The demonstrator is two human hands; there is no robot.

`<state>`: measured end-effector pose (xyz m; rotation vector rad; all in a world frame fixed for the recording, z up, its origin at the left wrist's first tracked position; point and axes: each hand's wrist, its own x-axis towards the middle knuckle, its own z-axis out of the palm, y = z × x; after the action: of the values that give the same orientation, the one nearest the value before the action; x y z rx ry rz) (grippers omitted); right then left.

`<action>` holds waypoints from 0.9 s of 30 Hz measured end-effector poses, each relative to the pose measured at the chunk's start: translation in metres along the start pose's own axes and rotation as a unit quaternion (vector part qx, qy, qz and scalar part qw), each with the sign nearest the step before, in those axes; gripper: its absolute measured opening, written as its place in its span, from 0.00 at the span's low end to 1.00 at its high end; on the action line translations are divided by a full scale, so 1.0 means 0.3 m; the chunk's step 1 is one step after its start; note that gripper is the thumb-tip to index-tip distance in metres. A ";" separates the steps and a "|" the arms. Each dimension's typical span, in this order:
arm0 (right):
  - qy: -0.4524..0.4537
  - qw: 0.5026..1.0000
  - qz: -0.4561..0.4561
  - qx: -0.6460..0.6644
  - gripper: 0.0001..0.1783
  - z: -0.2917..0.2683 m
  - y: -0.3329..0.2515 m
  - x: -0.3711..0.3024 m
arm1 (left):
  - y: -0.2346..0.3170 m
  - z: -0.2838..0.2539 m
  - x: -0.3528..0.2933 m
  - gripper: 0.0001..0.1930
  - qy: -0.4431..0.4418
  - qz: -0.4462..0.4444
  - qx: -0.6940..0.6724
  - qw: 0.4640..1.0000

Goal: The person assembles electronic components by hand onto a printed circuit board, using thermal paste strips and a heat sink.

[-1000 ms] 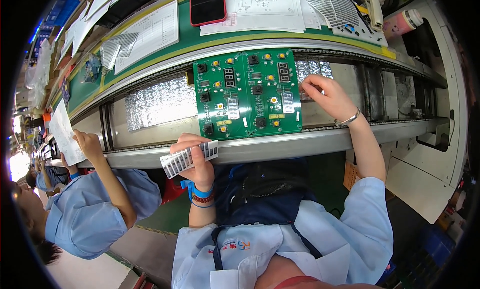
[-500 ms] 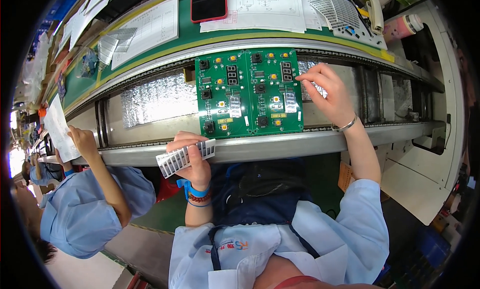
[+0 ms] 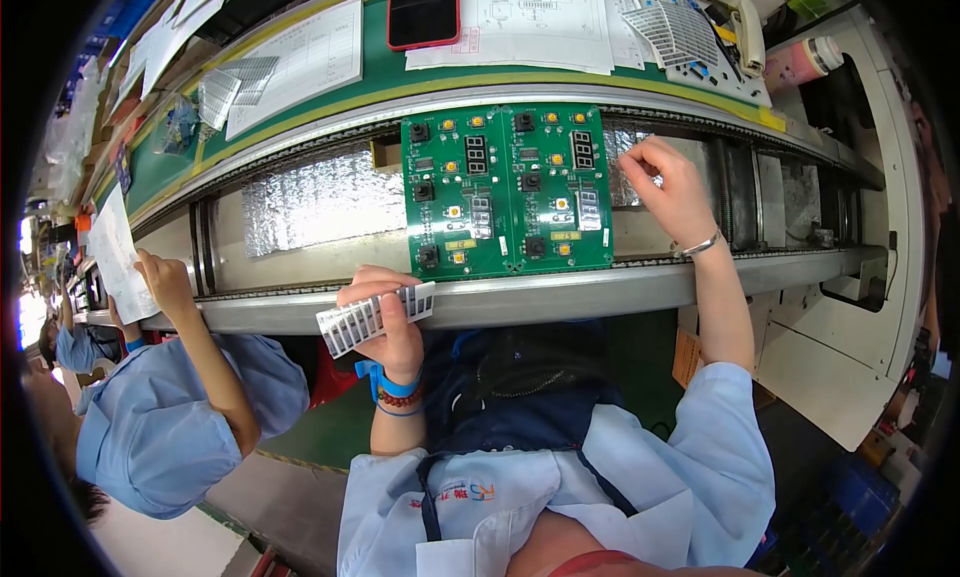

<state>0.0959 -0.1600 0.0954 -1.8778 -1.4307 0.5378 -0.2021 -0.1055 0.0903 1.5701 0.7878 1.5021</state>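
Observation:
Two joined green circuit boards (image 3: 508, 192) lie across the conveyor rails in front of me, with black knobs, yellow buttons and digit displays on them. My left hand (image 3: 385, 322) is closed on a white sheet of labels (image 3: 362, 323) with rows of dark rectangles, thumb on top, just below the boards' near left corner. It hovers by the near rail. Just off the boards' right edge is my right hand (image 3: 672, 192), raised and apart from them. Its thumb and fingertips are curled together, and whatever they may hold is too small to make out.
Metal conveyor rails (image 3: 560, 285) run left to right. Beyond lie a red-edged phone (image 3: 423, 12), printed papers (image 3: 530, 22) and more label sheets (image 3: 672, 32). A pink bottle (image 3: 803, 62) stands far right. At left, a co-worker's hand (image 3: 165, 282) holds a white paper (image 3: 120, 257).
My right hand has drawn away to the right from the boards' edge, its fingers curling in. My left hand keeps the label sheet in about the same place.

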 end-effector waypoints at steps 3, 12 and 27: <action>-0.070 0.997 0.028 0.009 0.10 -0.023 0.012 -0.003 | 0.004 0.005 -0.004 0.07 0.001 -0.005 -0.005 1.000; -0.117 0.991 0.050 0.032 0.13 -0.041 0.023 -0.006 | 0.008 0.005 -0.001 0.07 -0.006 -0.013 -0.008 1.000; -0.134 0.986 0.057 0.082 0.17 -0.017 0.008 -0.008 | -0.008 -0.009 0.001 0.06 -0.001 -0.008 -0.011 1.000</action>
<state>0.1003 -0.1641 0.0970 -1.8147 -1.4025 0.9657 -0.2044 -0.1037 0.0885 1.5461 0.7793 1.4913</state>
